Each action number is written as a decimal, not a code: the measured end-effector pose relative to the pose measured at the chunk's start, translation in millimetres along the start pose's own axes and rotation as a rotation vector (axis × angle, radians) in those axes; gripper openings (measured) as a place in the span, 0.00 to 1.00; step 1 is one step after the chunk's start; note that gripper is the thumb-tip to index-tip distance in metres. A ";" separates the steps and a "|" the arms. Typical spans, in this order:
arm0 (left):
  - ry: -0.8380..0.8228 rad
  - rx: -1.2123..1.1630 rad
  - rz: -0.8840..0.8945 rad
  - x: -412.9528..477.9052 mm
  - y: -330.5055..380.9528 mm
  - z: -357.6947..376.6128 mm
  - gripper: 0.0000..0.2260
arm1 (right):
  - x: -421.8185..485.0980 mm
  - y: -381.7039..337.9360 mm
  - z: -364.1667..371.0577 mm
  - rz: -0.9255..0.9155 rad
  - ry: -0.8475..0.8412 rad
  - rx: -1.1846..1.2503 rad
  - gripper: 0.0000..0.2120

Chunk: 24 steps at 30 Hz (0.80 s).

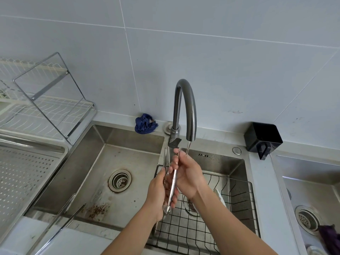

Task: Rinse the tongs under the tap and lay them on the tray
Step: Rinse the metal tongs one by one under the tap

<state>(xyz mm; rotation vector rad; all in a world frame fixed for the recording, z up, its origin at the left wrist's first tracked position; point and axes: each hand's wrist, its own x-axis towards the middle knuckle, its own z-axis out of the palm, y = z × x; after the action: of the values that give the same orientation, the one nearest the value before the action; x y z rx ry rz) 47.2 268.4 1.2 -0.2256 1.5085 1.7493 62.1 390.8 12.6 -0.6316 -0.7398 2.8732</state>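
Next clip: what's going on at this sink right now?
A person holds a pair of metal tongs upright in both hands at the tap, which is running. The left hand grips the lower end. The right hand pinches one arm higher up, right where the thin stream of water comes down, above the wire basket in the basin. The tongs are not yet on the perforated tray at the left.

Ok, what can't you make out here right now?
Head view:
Landing spot of the thin water stream: behind the right hand.
Midsection of silver metal tongs: inside the left hand.
Most of white object in black wire basket: behind right forearm.
Far side of perforated steel tray: past left edge.
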 end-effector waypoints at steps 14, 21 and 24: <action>0.044 0.081 0.181 5.9 1.7 16.5 0.25 | -0.2 -0.9 -2.0 -0.094 0.126 -0.160 0.10; -0.016 0.146 0.275 3.3 -5.8 20.8 0.20 | -2.4 -29.9 6.6 -0.183 0.144 -0.340 0.20; -0.031 0.082 0.248 3.2 -4.5 22.6 0.21 | -7.3 -29.3 7.5 -0.058 0.051 -0.114 0.27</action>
<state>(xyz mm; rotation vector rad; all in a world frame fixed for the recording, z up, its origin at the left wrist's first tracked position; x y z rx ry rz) 56.1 289.9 2.1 0.0322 1.6381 1.8678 65.6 411.6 35.4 -0.6822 -0.9039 2.7669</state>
